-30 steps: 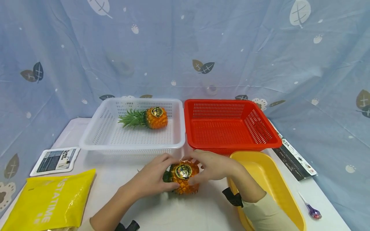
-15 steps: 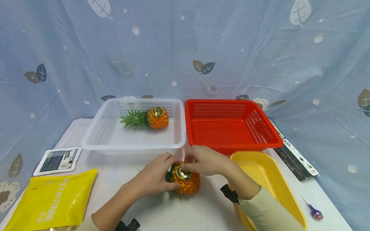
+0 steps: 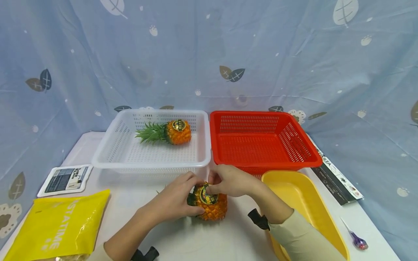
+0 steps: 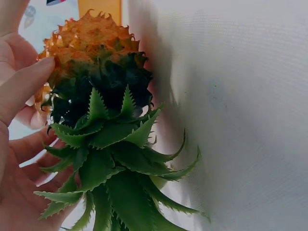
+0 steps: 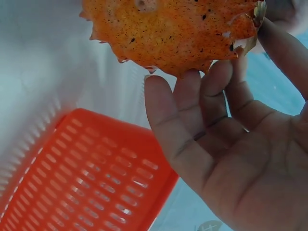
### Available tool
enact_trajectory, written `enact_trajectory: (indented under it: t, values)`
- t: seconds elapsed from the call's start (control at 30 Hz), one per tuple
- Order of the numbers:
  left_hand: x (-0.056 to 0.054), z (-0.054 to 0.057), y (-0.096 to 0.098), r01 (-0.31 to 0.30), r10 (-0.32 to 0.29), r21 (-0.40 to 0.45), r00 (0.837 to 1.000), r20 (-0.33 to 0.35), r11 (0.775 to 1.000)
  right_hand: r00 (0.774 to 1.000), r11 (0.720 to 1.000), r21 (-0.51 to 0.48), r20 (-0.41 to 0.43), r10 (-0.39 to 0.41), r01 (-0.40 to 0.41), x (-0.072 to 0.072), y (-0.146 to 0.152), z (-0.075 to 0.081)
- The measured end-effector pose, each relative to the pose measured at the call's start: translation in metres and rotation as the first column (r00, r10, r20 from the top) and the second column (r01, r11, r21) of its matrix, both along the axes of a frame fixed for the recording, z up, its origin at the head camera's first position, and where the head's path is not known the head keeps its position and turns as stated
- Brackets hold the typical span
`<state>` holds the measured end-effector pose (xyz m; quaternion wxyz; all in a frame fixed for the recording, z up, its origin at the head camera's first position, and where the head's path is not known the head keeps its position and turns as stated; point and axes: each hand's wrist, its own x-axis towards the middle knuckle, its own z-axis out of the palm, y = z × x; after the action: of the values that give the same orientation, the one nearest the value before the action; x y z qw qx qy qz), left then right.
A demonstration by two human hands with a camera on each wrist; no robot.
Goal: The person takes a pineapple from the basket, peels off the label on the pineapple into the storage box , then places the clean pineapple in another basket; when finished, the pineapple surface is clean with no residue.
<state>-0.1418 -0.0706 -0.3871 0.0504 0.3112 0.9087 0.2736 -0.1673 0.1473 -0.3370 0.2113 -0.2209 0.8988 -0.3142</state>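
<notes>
A small orange pineapple [image 3: 217,210] lies on its side on the white table, its green crown [image 4: 110,168] pointing left. My left hand [image 3: 174,199] grips it around the crown end, thumb on the near side. A black and gold oval label [image 3: 209,198] sits on its upward face. My right hand [image 3: 235,181] pinches the label's edge between thumb and index finger; in the right wrist view a gold edge [image 5: 257,24] stands up from the skin. The other fingers bend beside the fruit's far side. Part of the crown is hidden behind my left hand in the head view.
Behind stand a white basket [image 3: 153,166] holding another labelled pineapple [image 3: 179,132] and a red basket [image 3: 254,145]. A yellow tray [image 3: 303,195] lies under my right forearm. Yellow bag [image 3: 62,224] and white packet [image 3: 65,180] at left; black box [image 3: 336,181] and lollipop [image 3: 359,242] at right.
My right hand has moved from the pineapple's right end up and left onto the label, and its thumb now covers part of it. The left hand keeps its grip.
</notes>
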Motion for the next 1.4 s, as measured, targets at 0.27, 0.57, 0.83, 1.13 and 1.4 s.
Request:
enact_trajectory:
  t: [0.27, 0.57, 0.83, 1.13, 1.4]
  values:
    - [-0.001, -0.001, -0.001, 0.009, -0.009, 0.023, 1.0, 0.0, 1.0, 0.999, 0.997, -0.069, 0.031, -0.03, 0.032, -0.003, 0.005, 0.001]
    - [-0.002, 0.0, -0.002, 0.001, -0.002, 0.03, 1.0, 0.027, 1.0, 0.998, 0.994, -0.092, 0.007, -0.059, 0.059, -0.004, 0.01, 0.003]
    - [-0.003, -0.002, -0.003, -0.004, 0.003, 0.041, 0.999, 0.037, 0.999, 0.998, 0.986, -0.157, 0.022, -0.057, 0.059, -0.005, 0.02, 0.006]
    - [-0.003, -0.004, -0.004, 0.003, -0.004, 0.05, 1.0, 0.026, 0.999, 0.992, 0.963, -0.247, 0.081, -0.092, 0.11, -0.007, 0.037, 0.012]
    - [-0.004, -0.004, -0.004, 0.001, -0.003, 0.044, 0.999, 0.037, 0.999, 0.979, 0.95, -0.275, 0.176, -0.099, 0.145, -0.006, 0.055, 0.019]
